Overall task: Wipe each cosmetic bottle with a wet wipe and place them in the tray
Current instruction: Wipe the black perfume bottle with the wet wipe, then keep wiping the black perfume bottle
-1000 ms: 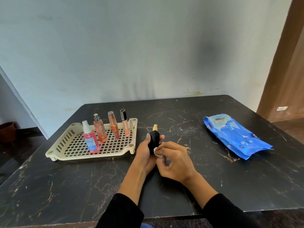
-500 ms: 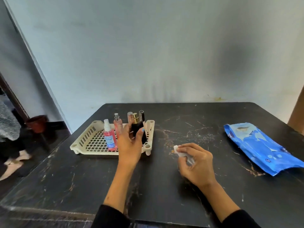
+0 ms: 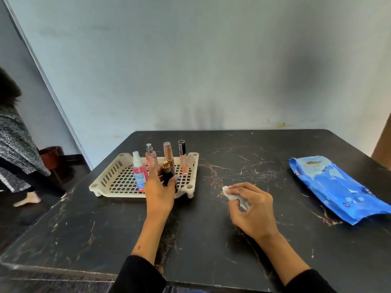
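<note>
A cream slotted tray (image 3: 105,182) sits on the black table's left half. In it stand a pink spray bottle (image 3: 139,174), a pink perfume bottle (image 3: 150,155), a rose-gold tube (image 3: 168,153) and a lip gloss (image 3: 182,159). My left hand (image 3: 158,193) reaches over the tray's front rim and holds a black bottle with a gold top (image 3: 168,176) upright between thumb and fingers, low in the tray. My right hand (image 3: 251,210) rests on the table to the right of the tray and grips a crumpled white wipe (image 3: 229,192).
A blue pack of wet wipes (image 3: 330,187) lies at the table's right side. The table's back edge meets a pale wall. Left of the table, a person in a patterned garment (image 3: 17,144) stands on the floor near a brown pot (image 3: 51,155).
My left hand carried the black bottle away from the wipe, left into the tray, and lowered it among the other bottles. My right hand stayed on the table with the wipe.
</note>
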